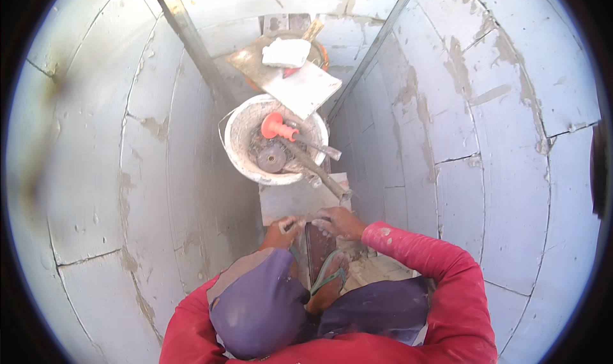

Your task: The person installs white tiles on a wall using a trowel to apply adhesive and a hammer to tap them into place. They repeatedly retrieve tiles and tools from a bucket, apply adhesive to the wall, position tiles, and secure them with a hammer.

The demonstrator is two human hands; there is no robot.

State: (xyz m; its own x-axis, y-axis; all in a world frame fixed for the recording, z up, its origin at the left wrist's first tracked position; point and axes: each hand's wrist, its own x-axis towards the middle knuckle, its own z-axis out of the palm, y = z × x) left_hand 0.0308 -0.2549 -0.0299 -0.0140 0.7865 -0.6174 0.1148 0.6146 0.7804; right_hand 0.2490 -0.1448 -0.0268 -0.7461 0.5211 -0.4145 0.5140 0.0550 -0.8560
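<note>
Nearest the camera, the person squats in a narrow space between walls of pale blocks, knees in purple trousers [262, 306] drawn up, a foot in a green-strapped sandal [329, 278] between them. Both red-sleeved arms reach forward to a flat grey tile [297, 201] lying on the floor just ahead of the feet.

The left hand [284, 229] pinches the tile's near edge, its grip narrow and closed on that edge. The right hand [341, 222] lies fingers-down on the near right part of the tile, pressing or steadying it; whether it curls under the edge I cannot tell.

The tile looks stiff, fairly heavy for its thinness, dusty rather than slick, and likely to chip or snap if flexed or dropped on a corner. Two opposite edges, one hand on each, look the safest hold.

Just beyond the tile stands a white bucket [239, 144] holding a red-guarded chisel [281, 128], a round disc-shaped tool and a long wooden handle [316, 169] that leans out over the rim toward the tile. Farther off, a second pale tile [306, 86] and a white lump [285, 52] rest on an orange basin [324, 54].
</note>
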